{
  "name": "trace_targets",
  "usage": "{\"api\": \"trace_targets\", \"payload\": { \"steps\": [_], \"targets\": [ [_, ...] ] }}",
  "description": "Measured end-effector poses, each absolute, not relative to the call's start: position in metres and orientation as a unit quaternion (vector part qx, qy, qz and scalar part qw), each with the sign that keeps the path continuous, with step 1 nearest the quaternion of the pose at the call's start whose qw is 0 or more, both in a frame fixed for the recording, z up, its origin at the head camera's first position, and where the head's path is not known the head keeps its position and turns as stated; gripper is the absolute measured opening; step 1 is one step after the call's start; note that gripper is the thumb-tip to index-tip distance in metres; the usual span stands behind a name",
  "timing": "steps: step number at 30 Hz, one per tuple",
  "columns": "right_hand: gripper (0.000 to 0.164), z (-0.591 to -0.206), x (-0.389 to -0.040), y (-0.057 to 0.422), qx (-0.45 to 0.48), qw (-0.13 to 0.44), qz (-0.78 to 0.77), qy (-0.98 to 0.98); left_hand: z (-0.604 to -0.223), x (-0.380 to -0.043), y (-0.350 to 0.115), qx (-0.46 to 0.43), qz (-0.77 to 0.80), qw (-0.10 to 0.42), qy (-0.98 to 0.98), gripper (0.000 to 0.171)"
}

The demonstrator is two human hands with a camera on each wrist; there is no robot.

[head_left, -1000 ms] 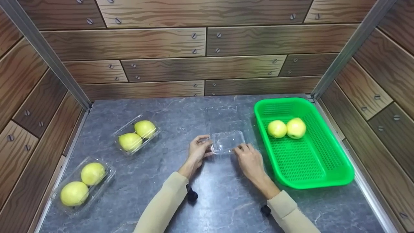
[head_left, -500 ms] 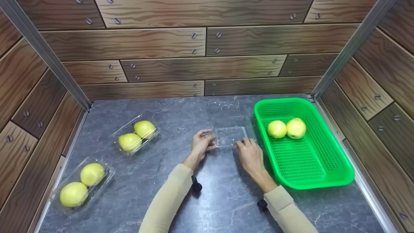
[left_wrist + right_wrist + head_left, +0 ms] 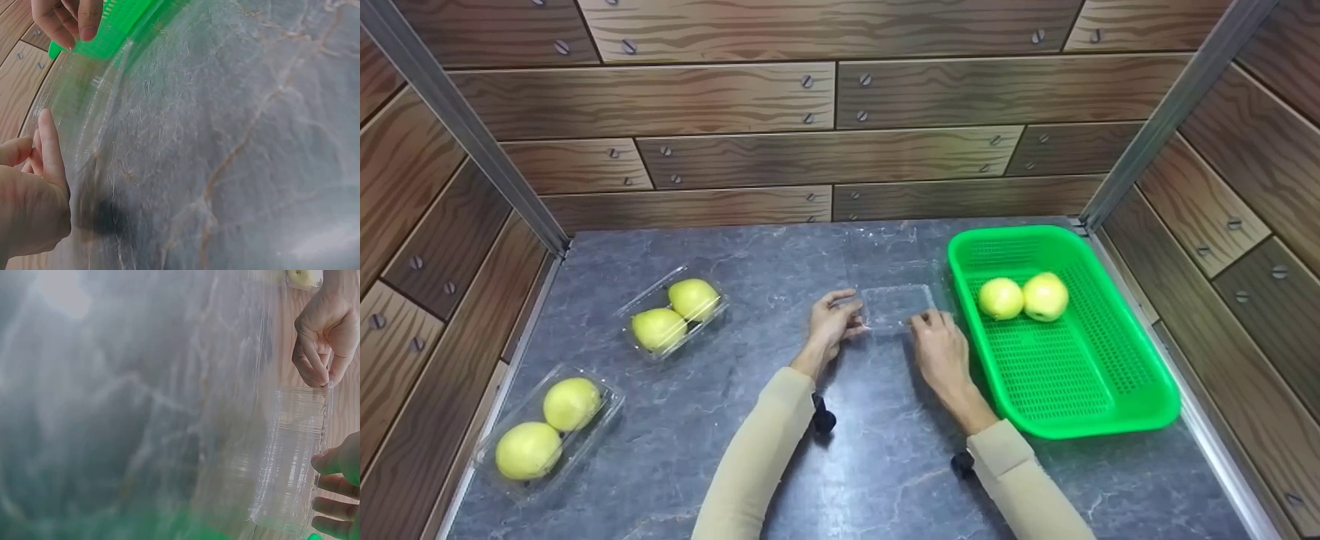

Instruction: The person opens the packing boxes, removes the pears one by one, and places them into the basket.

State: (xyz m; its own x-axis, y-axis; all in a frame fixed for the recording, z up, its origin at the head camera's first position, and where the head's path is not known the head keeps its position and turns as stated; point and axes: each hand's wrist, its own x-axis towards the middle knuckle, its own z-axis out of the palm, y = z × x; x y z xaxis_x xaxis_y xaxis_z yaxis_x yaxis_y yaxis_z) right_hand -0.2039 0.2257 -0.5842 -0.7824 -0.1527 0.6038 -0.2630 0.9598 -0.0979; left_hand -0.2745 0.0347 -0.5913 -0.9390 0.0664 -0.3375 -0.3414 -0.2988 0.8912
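From where I stand, the nearest things are the person's beige sleeves (image 3: 757, 450), soft cloth over the smooth, grey-veined tabletop (image 3: 885, 465). Off to the person's left, the nearer fruit box (image 3: 585, 442) holds two round yellow fruits (image 3: 572, 405).

Just ahead, the left hand (image 3: 831, 326) pinches a see-through box (image 3: 896, 306) at its left side, near the front corner. The right hand (image 3: 941, 349) holds the front edge towards its right end, thumb and fingertips bent to the rim. The box lies between the hands, left of the basket; I can't tell whether its base touches the table. To handle it well, I'd grip lightly and move both hands together, since plastic this thin would probably buckle or twist. A second flat panel reaches out behind it, seemingly its lid.

On the right, the green basket (image 3: 1057, 375) is a rounded oblong of meshed plastic with two more yellow fruits. Across to the left sits the farther fruit box (image 3: 701, 325), glossy and ridged, also holding a pair. Beyond everything stands a wall (image 3: 735, 157) patterned with wood grain and screw heads.
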Motion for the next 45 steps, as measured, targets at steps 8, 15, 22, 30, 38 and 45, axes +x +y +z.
{"api": "trace_targets", "payload": {
  "steps": [8,15,22,30,38,45],
  "targets": [
    [0.009,-0.583,-0.209,0.226,0.109,0.305,0.088,-0.942,-0.589,-0.281,0.035,-0.124,0.789,0.127,0.588,0.040],
    [0.016,-0.585,-0.211,0.225,0.104,0.299,0.087,-0.945,-0.588,-0.280,0.033,-0.124,0.778,0.134,0.601,0.042],
    [0.020,-0.583,-0.210,0.225,0.109,0.318,0.088,-0.938,-0.586,-0.277,0.030,-0.133,0.779,0.125,0.600,0.040],
    [0.033,-0.577,-0.203,0.226,0.116,0.332,0.103,-0.930,-0.583,-0.268,0.013,-0.122,0.760,0.094,0.632,0.036],
    [0.032,-0.567,-0.191,0.221,0.133,0.334,0.132,-0.924,-0.567,-0.253,-0.013,-0.092,0.703,0.035,0.704,0.034],
    [0.033,-0.560,-0.186,0.204,0.159,0.325,0.160,-0.918,-0.551,-0.241,-0.045,-0.043,0.576,-0.085,0.812,0.032]
  ]
}}
